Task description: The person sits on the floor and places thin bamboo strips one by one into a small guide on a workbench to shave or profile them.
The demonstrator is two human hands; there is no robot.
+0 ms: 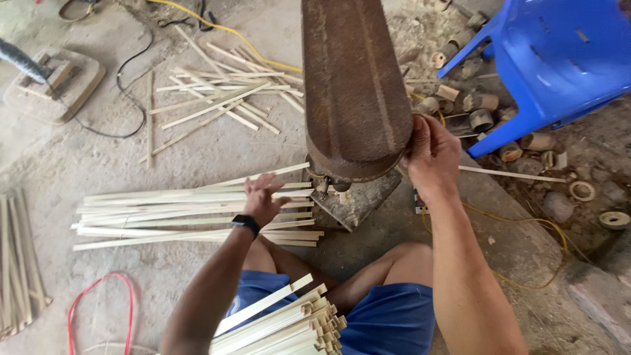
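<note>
The left hand [263, 197] hangs over the pile of pale slats [190, 213] on the floor, fingers spread and open, touching or just above the top slats and gripping none. A black watch [246, 223] sits on that wrist. The right hand [430, 152] is closed against the right edge of the rusty brown machine housing [355, 85], fingers curled at its lower rim; whether it grips the rim or some small part there I cannot tell. A second bundle of slats [282, 325] rests across the person's lap, ends pointing right. Farther off lies a loose scatter of slats [217, 98], and short cut rings and tubes [480, 105] lie under the blue chair [559, 59] at far right. To do this well, I judge the left hand should close on one slat only, near its right end, lifting it free without dragging its neighbours out of line. The right hand should stay braced on the housing and clear of the opening at its base [335, 184]. The yellow cable [526, 223] runs close by on the right and is best left alone.
</note>
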